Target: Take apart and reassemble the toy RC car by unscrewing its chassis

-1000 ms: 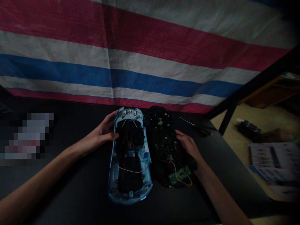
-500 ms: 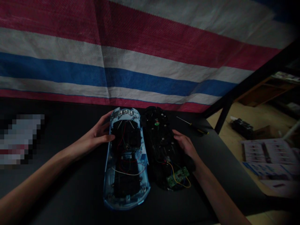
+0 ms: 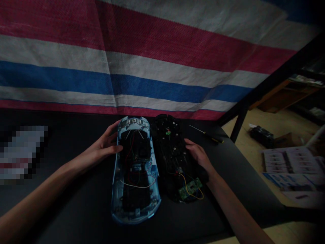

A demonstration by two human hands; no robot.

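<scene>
A light blue toy car body shell (image 3: 134, 203) lies upside down on the dark table (image 3: 63, 203), its inside showing wires and black parts. Beside it on the right lies the black chassis (image 3: 172, 152) with a green circuit board (image 3: 189, 188) and a yellow wire. My left hand (image 3: 104, 149) grips the left edge of the shell near its far end, thumb over the rim. My right hand (image 3: 199, 155) rests against the right side of the chassis, fingers curled on it.
A thin screwdriver (image 3: 207, 134) lies on the table behind my right hand. A red, white and blue striped tarp (image 3: 152, 61) hangs behind. A blurred patch (image 3: 21, 152) sits at the left. Printed sheets (image 3: 289, 166) and a dark object (image 3: 261, 136) lie on the floor, right.
Both hands stay on the same parts. The view has shifted slightly, so the car parts sit a little further left in the picture.
</scene>
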